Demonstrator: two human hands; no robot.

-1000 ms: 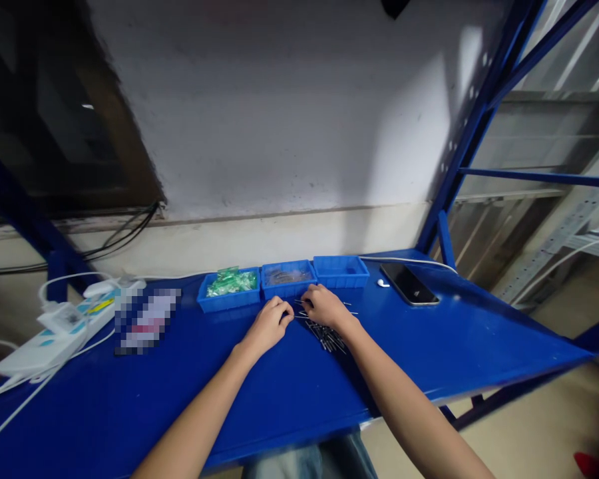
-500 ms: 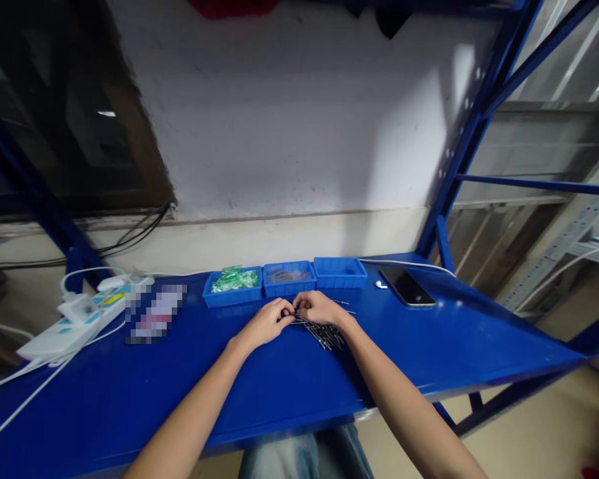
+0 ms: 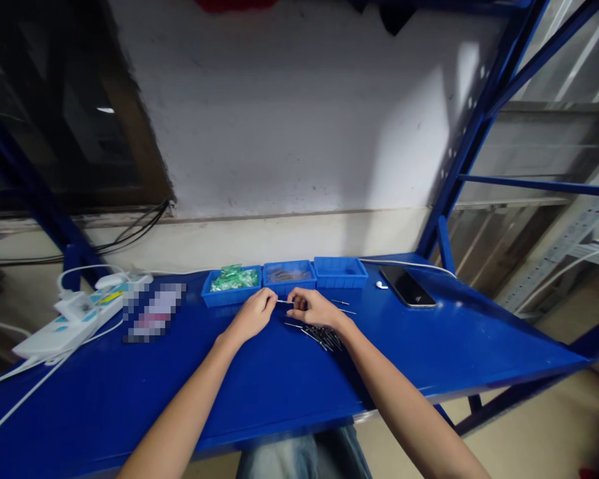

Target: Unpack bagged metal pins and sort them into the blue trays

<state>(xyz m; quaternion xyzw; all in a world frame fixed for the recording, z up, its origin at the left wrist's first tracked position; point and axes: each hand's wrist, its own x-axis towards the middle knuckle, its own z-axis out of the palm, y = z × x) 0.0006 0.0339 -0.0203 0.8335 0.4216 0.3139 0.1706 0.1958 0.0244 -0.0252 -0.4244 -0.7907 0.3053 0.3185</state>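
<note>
My left hand (image 3: 255, 313), in a closed pinch, holds one end of a thin metal pin (image 3: 283, 302) above the table. My right hand (image 3: 313, 308) has its fingers curled about the pin's other end, so the pin spans the gap between both hands. Just below my right hand lies a loose pile of similar dark and silver pins (image 3: 324, 336), with thicker parts on their shafts. A couple of separate pins (image 3: 347, 311) rest to the right of that hand. Fine detail of the pins is too small to make out.
Behind my hands stand a blue bin (image 3: 233, 300) of green-and-clear packets, a bin (image 3: 290, 288) of small brownish pieces, and a third blue bin (image 3: 341, 282). A phone (image 3: 408, 287) and white earbud (image 3: 381, 285) lie right. A power strip (image 3: 70, 328) with cables sits left.
Both hands have risen off the pile, and my left hand has moved left. One pin now shows between them, and more of the pile is uncovered.
</note>
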